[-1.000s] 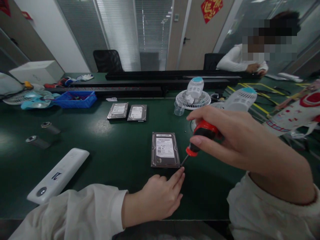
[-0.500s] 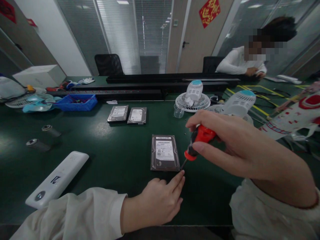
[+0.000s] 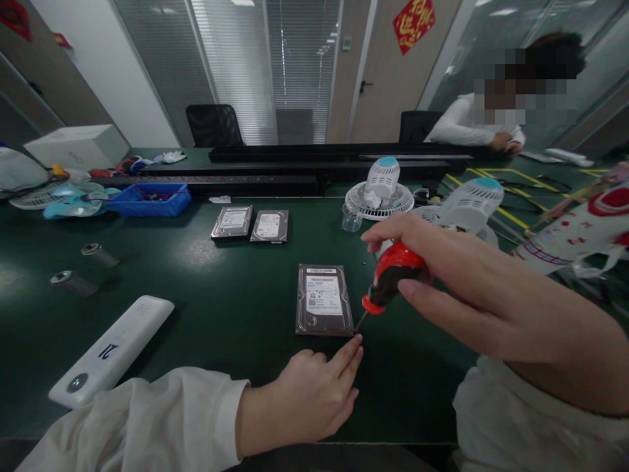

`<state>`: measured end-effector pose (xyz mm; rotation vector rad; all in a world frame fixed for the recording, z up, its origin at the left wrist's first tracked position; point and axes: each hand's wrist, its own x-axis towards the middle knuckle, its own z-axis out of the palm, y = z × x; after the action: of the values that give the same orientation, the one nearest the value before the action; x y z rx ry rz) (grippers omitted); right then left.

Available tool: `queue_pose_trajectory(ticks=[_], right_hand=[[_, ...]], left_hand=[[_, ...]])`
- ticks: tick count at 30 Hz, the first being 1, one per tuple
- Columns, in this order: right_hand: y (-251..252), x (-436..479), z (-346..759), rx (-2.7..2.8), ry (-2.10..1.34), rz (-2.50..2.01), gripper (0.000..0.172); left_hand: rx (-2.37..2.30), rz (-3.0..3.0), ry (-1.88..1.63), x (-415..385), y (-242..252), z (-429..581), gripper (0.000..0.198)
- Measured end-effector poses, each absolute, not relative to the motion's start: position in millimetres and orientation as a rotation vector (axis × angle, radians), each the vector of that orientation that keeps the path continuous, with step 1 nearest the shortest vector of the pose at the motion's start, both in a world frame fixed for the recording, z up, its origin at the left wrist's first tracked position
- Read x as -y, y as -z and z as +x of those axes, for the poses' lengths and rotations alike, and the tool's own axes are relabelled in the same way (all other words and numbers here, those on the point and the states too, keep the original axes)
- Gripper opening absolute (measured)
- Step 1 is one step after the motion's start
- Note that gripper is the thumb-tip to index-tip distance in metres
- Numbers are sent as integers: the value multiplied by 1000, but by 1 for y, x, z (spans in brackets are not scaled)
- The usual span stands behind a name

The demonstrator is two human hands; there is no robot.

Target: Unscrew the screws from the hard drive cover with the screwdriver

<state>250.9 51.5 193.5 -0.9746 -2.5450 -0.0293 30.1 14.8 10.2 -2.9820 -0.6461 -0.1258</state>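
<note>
A hard drive (image 3: pixel 325 301) lies label up on the green table in front of me. My right hand (image 3: pixel 457 288) grips a screwdriver (image 3: pixel 398 267) by its red and black handle. The shaft slants down left, its tip at the drive's near right corner. At that same corner, the fingertips of my left hand (image 3: pixel 314 393) are pressed together beside the screwdriver tip. What lies between them, if anything, is hidden. Any screw under the tip is too small to see.
Two more hard drives (image 3: pixel 250 224) lie farther back. Left are a white device (image 3: pixel 113 351) marked 21, two metal cylinders (image 3: pixel 86 269) and a blue tray (image 3: pixel 152 202). White fan parts (image 3: pixel 381 193) stand behind my right hand. A person (image 3: pixel 472 121) sits across the table.
The screwdriver handle has turned in my right hand, and the right thumb and fingers have shifted on it. My left hand and the hard drive stay in place.
</note>
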Motion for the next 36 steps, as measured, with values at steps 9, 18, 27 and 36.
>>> queue_pose_trajectory(ticks=[9,18,27,36], right_hand=[[-191,-53,252,2508,189,-1094,38],[-192,-50,249,2456,234,-1147,31],[-194,-49,250,2501,-25,-988,29],[-190,-53,250,2480,144,-1018,31]], left_hand=[[653,-2974,134,-15,-11,30,62],[646,-2978,114,-14,-12,30,63],[634,-2982,140,-15,-12,30,61],[650,-2975,144,-16,-11,30,62]])
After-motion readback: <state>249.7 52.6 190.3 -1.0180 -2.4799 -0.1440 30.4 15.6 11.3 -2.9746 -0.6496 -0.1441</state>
